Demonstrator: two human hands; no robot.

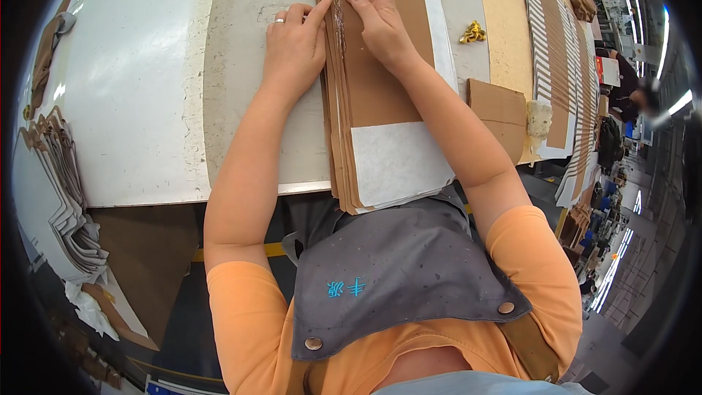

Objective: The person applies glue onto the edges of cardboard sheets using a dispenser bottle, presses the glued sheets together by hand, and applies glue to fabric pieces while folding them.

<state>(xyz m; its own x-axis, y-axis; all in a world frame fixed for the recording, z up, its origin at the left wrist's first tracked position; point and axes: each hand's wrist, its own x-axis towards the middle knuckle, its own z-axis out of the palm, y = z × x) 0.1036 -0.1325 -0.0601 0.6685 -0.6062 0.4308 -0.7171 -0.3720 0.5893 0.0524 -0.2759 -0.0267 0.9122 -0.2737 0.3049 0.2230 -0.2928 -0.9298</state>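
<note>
A stack of brown sheets (391,66) lies lengthwise before me, its layered left edge forming a narrow upright band. My left hand (296,47), with a ring on one finger, rests at that edge. Its fingers are bent close together and the index fingertip presses the brown edge; the thumb is mostly hidden. Over the top sheet, my right hand (380,18) has its fingers spread, and the thumb tip is near the same edge. Shiny, whitish patches run along the edge between my hands. A white sheet (398,157) covers the stack's near end.
Right of the stack are a small yellow object (472,32), a brown board (497,113) and a whitish block (540,118). Striped rows of brown pieces (559,51) lie farther right. Draped pale pieces (62,197) hang at left. A person (630,88) is at the far right.
</note>
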